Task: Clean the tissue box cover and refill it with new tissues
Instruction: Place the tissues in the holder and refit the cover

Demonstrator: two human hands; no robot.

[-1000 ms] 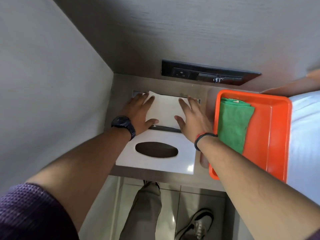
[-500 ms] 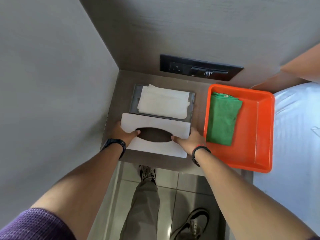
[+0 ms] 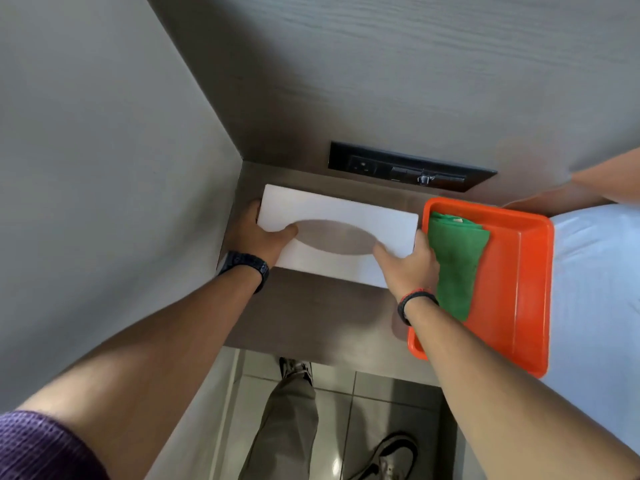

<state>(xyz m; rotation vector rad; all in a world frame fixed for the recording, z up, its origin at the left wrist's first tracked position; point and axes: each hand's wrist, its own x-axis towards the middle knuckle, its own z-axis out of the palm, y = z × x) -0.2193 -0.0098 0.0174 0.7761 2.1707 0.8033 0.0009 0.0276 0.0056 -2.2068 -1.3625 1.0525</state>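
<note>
The left hand (image 3: 258,233) is gripping the cover's (image 3: 341,216) left end and the right hand (image 3: 408,268) its right end, thumbs at the oval opening. The cover is sitting between both grips, over the table (image 3: 322,317), beside the tray (image 3: 519,282).

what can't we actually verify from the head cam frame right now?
- Tissues and clear base: head view, hidden under the white tissue box cover; whether it is seated cannot be told.
- Left hand and right hand: fingers beyond each thumb hidden behind the cover.
- Wall outlet panel: too small and blurred to read.
- Green cloth in the orange tray: near end hidden by the right wrist.
</note>
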